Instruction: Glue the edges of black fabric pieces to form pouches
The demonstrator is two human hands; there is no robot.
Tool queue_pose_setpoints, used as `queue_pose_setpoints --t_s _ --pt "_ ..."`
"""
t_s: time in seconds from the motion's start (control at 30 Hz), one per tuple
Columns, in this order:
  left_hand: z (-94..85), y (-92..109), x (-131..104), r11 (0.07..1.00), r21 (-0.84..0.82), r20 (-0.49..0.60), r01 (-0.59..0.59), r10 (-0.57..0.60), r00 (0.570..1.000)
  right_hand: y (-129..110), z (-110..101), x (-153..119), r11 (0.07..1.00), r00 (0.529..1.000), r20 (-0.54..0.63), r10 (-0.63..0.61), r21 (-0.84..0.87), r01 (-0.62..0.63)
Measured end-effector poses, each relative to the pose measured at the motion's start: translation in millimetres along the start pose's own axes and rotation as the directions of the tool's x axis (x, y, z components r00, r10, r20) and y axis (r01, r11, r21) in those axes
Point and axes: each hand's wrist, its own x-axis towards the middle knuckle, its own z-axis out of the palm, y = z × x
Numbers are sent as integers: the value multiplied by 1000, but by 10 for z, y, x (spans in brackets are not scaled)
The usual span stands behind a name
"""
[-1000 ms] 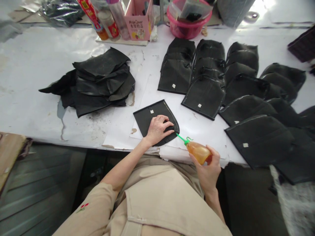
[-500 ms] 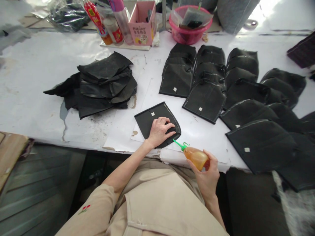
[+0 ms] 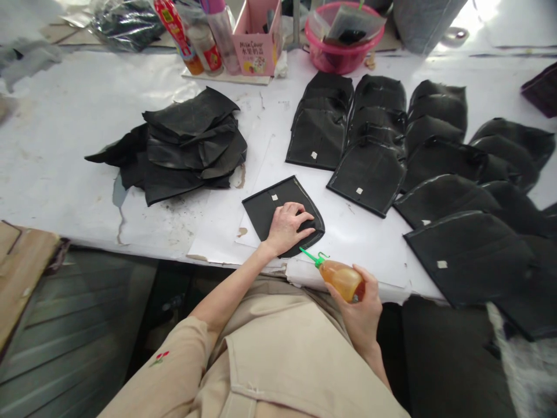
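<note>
A black piece with a small white tag (image 3: 270, 210) lies near the table's front edge. My left hand (image 3: 288, 227) rests on it with fingers apart, pressing on its right part. In my right hand (image 3: 362, 302) is a squeeze bottle of amber liquid (image 3: 342, 278), tilted, with a green nozzle (image 3: 310, 255) pointing left. The nozzle tip is at the lower curved edge of the black piece, just below my left hand; whether it touches cannot be made out.
Loose black sheets (image 3: 187, 151) are heaped on the left of the white table (image 3: 56, 191). Overlapping rows of black pieces (image 3: 369, 174) cover the right side. Behind stand a pink box (image 3: 256, 52), bottles (image 3: 174, 29) and a pink basket (image 3: 337, 58).
The bottle and my right hand have moved slightly left, bringing the nozzle tip along the black piece's lower edge. The whole view has shifted a little. My left hand stays on the piece.
</note>
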Motion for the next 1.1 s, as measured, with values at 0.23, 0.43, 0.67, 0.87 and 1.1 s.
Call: queue_pose_setpoints --t_s 0.23,0.43,0.67,0.87,1.1 --pt "-320 -334 -407 977 -84 131 -194 204 970 48 -9 -9 1000 1000 -3 -6 20 6" --pt "-200 -355 -568 992 17 66 -126 125 990 -18 12 -4 999 999 25 -45 -7 45" --pt "-141 -258 -513 996 39 21 -77 76 997 -11 65 -4 998 997 28 -68 10 68" --pt "-112 -239 -511 997 58 0 -55 55 998 -47 83 -24 995 994 53 -94 24 92" --pt "-82 -226 -504 996 72 -3 -48 48 999 -82 98 -21 984 982 67 -175 50 172"
